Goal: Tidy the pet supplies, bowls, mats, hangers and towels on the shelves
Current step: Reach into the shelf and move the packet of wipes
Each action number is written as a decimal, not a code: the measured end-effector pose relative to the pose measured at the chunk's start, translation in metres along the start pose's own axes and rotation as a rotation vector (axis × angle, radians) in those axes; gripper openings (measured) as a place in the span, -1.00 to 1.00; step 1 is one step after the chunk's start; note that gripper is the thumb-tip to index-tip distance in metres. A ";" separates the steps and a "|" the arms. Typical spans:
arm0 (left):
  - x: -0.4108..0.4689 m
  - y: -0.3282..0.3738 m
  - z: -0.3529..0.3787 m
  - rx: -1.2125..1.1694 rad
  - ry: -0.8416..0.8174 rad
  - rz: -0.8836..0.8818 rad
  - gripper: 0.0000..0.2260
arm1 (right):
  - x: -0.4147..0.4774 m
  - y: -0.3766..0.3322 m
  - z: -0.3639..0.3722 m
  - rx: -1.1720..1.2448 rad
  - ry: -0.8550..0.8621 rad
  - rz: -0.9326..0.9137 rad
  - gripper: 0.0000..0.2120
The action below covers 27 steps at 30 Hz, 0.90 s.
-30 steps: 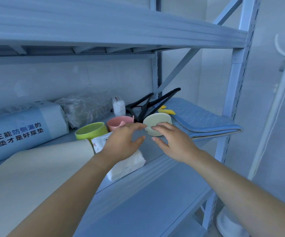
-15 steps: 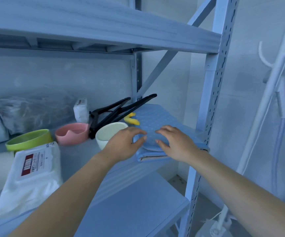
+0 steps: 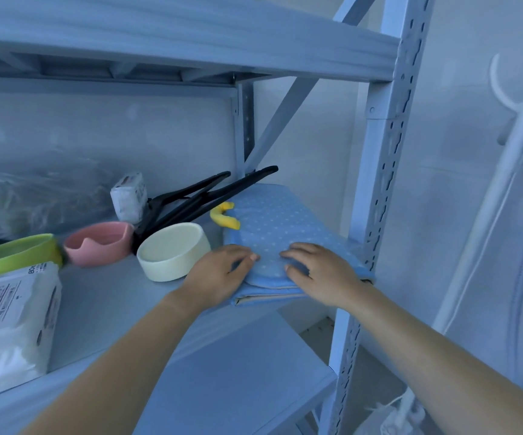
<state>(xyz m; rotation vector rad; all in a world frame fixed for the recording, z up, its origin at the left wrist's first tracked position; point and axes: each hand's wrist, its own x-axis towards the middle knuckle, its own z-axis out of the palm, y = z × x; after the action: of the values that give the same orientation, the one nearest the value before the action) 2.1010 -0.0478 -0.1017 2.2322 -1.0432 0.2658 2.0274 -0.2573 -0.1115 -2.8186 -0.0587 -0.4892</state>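
Loose, nothing grasped: left hand (image 3: 219, 274) and right hand (image 3: 320, 271) rest on mat (image 3: 272, 221) | folded, blue, white-dotted, beige-backed

My arms were stretched forward, left hand (image 3: 219, 274) and right hand (image 3: 320, 271) palm-down side by side, fingers relaxed, fingertips nearly meeting.

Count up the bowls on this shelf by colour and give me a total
Green bowl: 1
Pink bowl: 1
Cream bowl: 1
Total: 3 bowls
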 end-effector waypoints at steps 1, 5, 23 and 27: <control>0.002 0.002 0.003 0.025 -0.009 0.000 -0.72 | 0.001 0.006 0.000 0.010 0.011 -0.004 -0.64; 0.001 0.006 0.010 0.103 -0.021 -0.019 -0.76 | 0.002 0.018 0.005 0.042 0.051 -0.032 -0.66; -0.018 0.017 -0.005 0.228 -0.086 -0.025 -0.71 | -0.007 0.009 -0.003 0.133 0.039 -0.078 -0.70; -0.012 0.015 -0.008 0.246 -0.142 -0.037 -0.69 | -0.007 0.005 -0.002 -0.009 -0.079 -0.025 -0.63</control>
<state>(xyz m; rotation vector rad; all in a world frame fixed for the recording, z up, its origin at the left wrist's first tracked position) 2.0820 -0.0425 -0.0939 2.5196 -1.0916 0.2332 2.0203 -0.2623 -0.1130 -2.8483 -0.1084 -0.3838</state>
